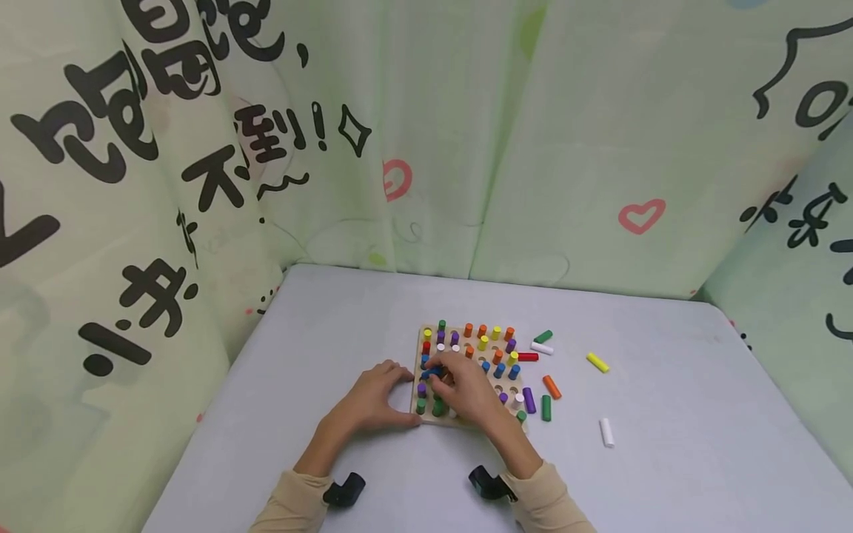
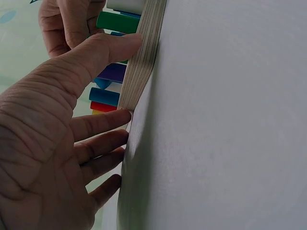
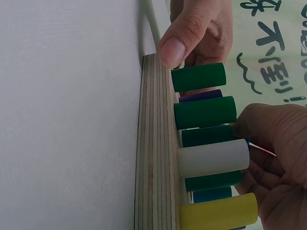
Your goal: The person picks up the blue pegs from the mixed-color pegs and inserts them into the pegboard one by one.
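Observation:
A wooden pegboard (image 1: 436, 421) with upright coloured pegs lies on the table. My right hand (image 1: 466, 389) is over its left part, pinching a blue peg (image 1: 433, 372) between thumb and index finger. The right wrist view shows this hand (image 3: 283, 153) behind a row of green, white and yellow pegs, which hides most of the blue one. At the board's left side, my left hand (image 1: 376, 400) rests with extended fingers along the edge. Its thumb (image 2: 129, 46) presses the near side, and its fingertips (image 2: 125, 116) touch the left side.
Loose pegs lie right of the board: an orange peg (image 1: 552, 386), a green peg (image 1: 546, 408), a purple peg (image 1: 529, 400), a red peg (image 1: 528, 357), a yellow peg (image 1: 597, 362), a white peg (image 1: 607, 433) and others. A printed curtain (image 1: 533, 185) surrounds the white table (image 1: 700, 414).

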### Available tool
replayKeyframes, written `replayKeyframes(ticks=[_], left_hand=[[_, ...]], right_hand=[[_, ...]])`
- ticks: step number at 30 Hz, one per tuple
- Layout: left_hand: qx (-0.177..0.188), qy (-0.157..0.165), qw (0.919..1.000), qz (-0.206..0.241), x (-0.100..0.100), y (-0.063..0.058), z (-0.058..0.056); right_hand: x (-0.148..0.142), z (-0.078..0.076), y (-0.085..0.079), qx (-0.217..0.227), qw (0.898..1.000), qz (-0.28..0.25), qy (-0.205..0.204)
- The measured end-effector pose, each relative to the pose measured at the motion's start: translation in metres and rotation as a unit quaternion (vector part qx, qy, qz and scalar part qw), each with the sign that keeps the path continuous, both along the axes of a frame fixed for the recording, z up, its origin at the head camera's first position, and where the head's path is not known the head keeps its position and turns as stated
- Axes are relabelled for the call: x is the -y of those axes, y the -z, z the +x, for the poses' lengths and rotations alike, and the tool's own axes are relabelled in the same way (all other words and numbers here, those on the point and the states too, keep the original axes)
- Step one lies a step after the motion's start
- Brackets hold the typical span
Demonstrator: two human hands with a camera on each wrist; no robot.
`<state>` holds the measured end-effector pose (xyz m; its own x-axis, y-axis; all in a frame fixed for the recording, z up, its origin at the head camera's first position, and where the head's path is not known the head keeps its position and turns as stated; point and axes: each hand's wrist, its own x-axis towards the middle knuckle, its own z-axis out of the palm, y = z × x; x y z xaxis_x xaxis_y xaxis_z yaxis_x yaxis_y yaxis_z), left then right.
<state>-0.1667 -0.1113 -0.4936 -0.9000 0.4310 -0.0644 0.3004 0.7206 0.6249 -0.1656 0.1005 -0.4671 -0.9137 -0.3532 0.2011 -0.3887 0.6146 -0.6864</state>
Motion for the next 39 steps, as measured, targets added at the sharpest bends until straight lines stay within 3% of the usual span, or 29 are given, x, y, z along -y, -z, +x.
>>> replayKeyframes(ticks=[9,39], left_hand=[[-0.008,0.004,1.0,0.004,0.0004,0.0067,0.0009],[-0.003,0.001,1.0,-0.005,-0.0008,0.0014,-0.0007]], right_hand=[[-0.0008,0.0014,0.0021,-0.005,1.0,-0.002,-0.018],[-0.0027,-0.0008,-0.0039,0.01,1.0,0.004,-0.009]])
